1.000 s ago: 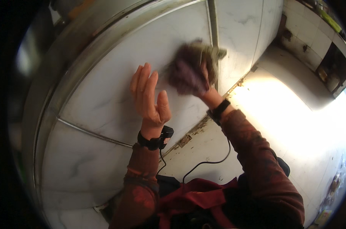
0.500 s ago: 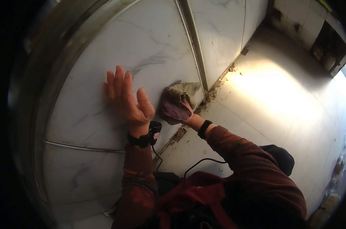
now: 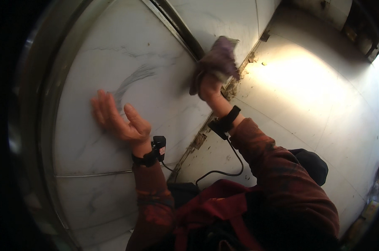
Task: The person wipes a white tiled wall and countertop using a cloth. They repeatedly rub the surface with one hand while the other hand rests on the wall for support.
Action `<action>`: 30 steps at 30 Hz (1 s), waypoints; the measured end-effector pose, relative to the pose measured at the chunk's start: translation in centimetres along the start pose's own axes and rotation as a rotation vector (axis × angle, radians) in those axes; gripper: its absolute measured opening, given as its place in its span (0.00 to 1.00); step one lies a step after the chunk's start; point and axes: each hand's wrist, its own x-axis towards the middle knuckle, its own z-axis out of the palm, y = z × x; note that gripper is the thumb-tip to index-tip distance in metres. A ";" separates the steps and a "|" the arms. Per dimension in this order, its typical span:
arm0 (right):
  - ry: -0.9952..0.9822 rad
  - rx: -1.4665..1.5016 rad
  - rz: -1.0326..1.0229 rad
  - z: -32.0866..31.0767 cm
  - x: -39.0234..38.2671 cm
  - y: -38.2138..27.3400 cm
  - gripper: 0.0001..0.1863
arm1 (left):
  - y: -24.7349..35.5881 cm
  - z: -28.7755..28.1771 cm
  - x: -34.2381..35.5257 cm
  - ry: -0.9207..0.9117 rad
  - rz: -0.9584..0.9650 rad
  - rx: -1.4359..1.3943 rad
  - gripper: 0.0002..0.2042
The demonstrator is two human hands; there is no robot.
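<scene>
A crumpled purple and grey-green cleaning cloth (image 3: 218, 58) is bunched in my right hand (image 3: 210, 86), at the lower end of a metal trim strip (image 3: 177, 26). The cloth hides most of that hand's fingers and is slightly blurred. To the left, my left hand (image 3: 121, 121) rests against a white, grey-veined panel (image 3: 164, 96), its fingers stretched out and holding nothing. Each wrist wears a black strap; a small black device (image 3: 159, 146) sits on the left one.
Dirt and crumbs (image 3: 235, 85) line the joint between the panels and the pale tiled floor (image 3: 290, 108). A black cable (image 3: 223, 171) loops between my arms. Something dark and rounded (image 3: 310, 165) lies by my right elbow. A dark opening (image 3: 361, 31) stands at the far right.
My right hand has carried the cloth up and away, from the panel's lower edge onto the metal strip. My left hand appears lower and farther left, still spread; the view has shifted too.
</scene>
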 end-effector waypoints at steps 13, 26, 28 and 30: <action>-0.051 -2.050 -0.047 -1.7 2.7 -1.5 0.22 | -0.3 -0.2 -0.1 -0.024 0.042 0.133 0.22; -0.478 -1.967 0.127 -3.0 -21.5 -0.5 0.29 | -0.1 -0.4 0.3 -0.010 0.006 0.162 0.23; -0.578 -2.091 0.021 -3.8 -20.7 -0.3 0.32 | -0.3 -0.2 0.2 -0.006 0.003 0.156 0.22; -0.683 -2.154 -0.245 -5.1 -18.8 0.2 0.34 | -0.6 0.0 0.1 0.008 0.022 0.132 0.22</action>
